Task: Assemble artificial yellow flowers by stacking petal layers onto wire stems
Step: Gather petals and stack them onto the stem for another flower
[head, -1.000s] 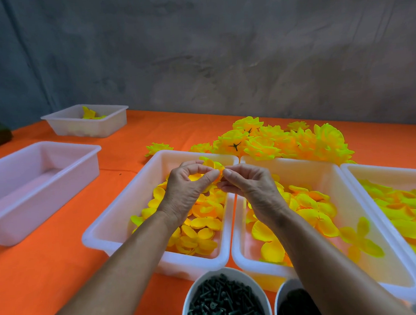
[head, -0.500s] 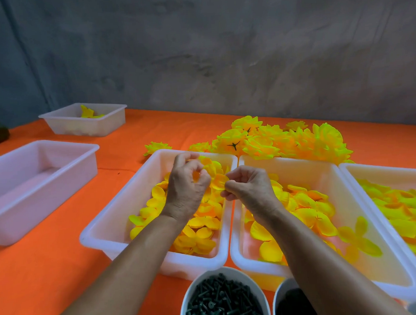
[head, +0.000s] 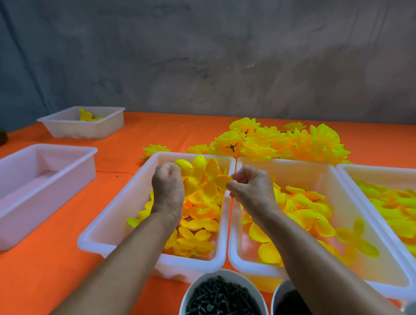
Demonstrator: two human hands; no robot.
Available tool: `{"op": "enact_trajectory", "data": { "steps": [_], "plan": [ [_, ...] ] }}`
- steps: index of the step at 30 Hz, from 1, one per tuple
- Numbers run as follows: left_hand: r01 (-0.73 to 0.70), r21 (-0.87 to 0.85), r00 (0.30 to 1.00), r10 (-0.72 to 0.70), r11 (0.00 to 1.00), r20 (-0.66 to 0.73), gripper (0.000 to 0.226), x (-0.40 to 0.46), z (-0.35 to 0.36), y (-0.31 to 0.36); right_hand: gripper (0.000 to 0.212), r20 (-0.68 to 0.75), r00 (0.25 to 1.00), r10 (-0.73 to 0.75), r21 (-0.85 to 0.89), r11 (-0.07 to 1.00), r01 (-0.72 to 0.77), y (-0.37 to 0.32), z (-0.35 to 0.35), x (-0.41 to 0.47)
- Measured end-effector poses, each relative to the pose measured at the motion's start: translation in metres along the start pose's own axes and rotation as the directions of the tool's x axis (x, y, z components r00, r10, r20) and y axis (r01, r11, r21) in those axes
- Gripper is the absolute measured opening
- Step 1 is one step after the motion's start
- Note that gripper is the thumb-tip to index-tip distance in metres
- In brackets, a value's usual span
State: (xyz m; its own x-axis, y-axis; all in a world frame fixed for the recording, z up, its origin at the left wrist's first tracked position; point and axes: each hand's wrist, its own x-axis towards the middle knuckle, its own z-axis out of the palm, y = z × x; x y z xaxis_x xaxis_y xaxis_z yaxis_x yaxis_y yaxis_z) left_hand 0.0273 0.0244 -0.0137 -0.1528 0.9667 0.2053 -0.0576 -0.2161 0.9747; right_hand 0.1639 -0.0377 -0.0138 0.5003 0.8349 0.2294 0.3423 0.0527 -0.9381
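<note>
Two round white bowls sit nearest you at the bottom edge: the left bowl (head: 221, 300) is heaped with dark green ribbed plastic stems, the right bowl (head: 281, 303) holds something dark you cannot make out. Beyond them stand smooth white plastic trays. Your left hand (head: 167, 184) is curled in a fist over the left tray (head: 104, 234), gripping a petal layer (head: 203, 177) of soft, cupped yellow-orange fabric lobes that fan out to the right. Your right hand (head: 251, 188) pinches the rightmost lobe between thumb and fingertips, just above the gap between the left tray and the middle tray (head: 352, 226). Both trays hold loose rounded petals; a third tray (head: 383, 171) at right holds greener-yellow ones. Farther back, finished ruffled flowers (head: 274, 141) lie heaped on the orange tablecloth (head: 51, 276). No writing is readable anywhere.
</note>
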Motion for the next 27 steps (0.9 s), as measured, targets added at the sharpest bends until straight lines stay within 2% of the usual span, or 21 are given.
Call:
{"op": "enact_trajectory", "data": {
  "steps": [5, 7, 10, 12, 15, 18, 21, 23, 25, 27],
  "plan": [
    [0.054, -0.002, 0.982, -0.053, 0.999, -0.182, 0.028, 0.005, -0.004, 0.0, 0.02, -0.077, 0.997, -0.024, -0.062, 0.998, 0.019, 0.001, -0.002, 0.003],
    [0.035, 0.084, 0.975, -0.015, 0.996, -0.22, 0.021, 0.005, -0.006, 0.0, 0.019, -0.073, 0.997, -0.034, -0.068, 0.997, 0.029, 0.001, -0.002, 0.002],
    [-0.066, 0.246, 0.972, 0.118, 0.967, -0.204, 0.022, 0.004, -0.006, -0.002, 0.014, -0.047, 0.999, -0.025, -0.055, 0.998, 0.022, 0.001, -0.001, 0.002],
    [-0.12, 0.268, 0.973, 0.166, 0.956, -0.157, 0.022, 0.005, -0.007, -0.005, 0.016, -0.031, 1.0, 0.004, -0.016, 1.0, -0.004, 0.003, -0.002, 0.004],
    [-0.126, 0.227, 0.98, 0.157, 0.966, -0.123, 0.02, 0.007, -0.007, -0.007, 0.015, -0.027, 0.999, 0.016, 0.02, 1.0, -0.016, 0.004, -0.002, 0.004],
    [-0.112, 0.149, 0.966, 0.143, 0.982, -0.214, 0.015, 0.007, -0.007, -0.002, 0.012, 0.045, 0.996, -0.074, -0.091, 0.993, 0.078, 0.002, 0.001, 0.001],
    [-0.204, 0.199, 0.931, 0.253, 0.959, -0.263, 0.018, 0.003, -0.007, 0.004, 0.012, 0.154, 0.975, -0.163, -0.178, 0.966, 0.189, 0.001, 0.003, -0.005],
    [-0.361, 0.296, 0.884, 0.425, 0.884, -0.192, 0.015, -0.002, -0.007, 0.007, 0.014, 0.247, 0.95, -0.189, -0.277, 0.926, 0.256, 0.002, 0.005, -0.007],
    [-0.549, 0.372, 0.802, 0.597, 0.749, -0.018, 0.01, -0.009, -0.005, 0.009, 0.017, 0.281, 0.938, -0.201, -0.344, 0.892, 0.294, 0.002, 0.006, -0.008],
    [-0.692, 0.401, 0.703, 0.687, 0.6, 0.185, 0.008, -0.015, -0.003, 0.007, 0.024, 0.229, 0.945, -0.232, -0.239, 0.928, 0.286, -0.001, 0.005, -0.006]
  ]
}}
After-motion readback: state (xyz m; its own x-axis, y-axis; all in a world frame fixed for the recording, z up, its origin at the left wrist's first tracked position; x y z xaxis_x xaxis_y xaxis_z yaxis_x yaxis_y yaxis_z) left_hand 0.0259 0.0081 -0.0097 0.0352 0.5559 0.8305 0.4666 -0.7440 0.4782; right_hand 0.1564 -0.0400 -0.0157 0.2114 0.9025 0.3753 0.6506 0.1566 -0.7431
